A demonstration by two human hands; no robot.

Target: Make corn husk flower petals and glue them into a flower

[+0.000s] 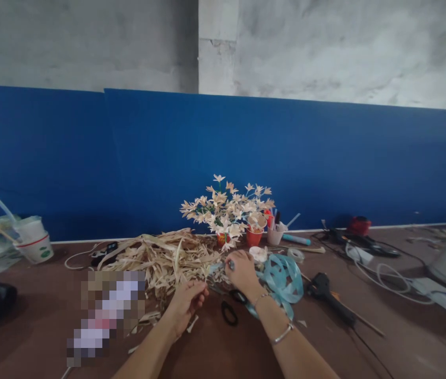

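My left hand [188,305] is closed, its thumb and fingertips pinched together at the front edge of a heap of dried, straw-coloured husk strips [163,258]. Whatever sits in that pinch is too small to make out. To its right, my right hand [243,271] has curled fingers pointing away from me; its fingertips and anything in them are hidden. Scissors with black handles [230,313] lie on the table between my wrists. Light-blue ribbon [284,279] is loosely coiled beside my right wrist. Behind the hands stands a bunch of pale handmade flowers [226,210].
A black glue gun [327,297] lies right of the ribbon. Red cup [254,236] and a white cup of pens [275,234] stand at the back. On the left are a pixelated object [107,316] and a paper cup [36,248]. Cables [388,284] run across the right.
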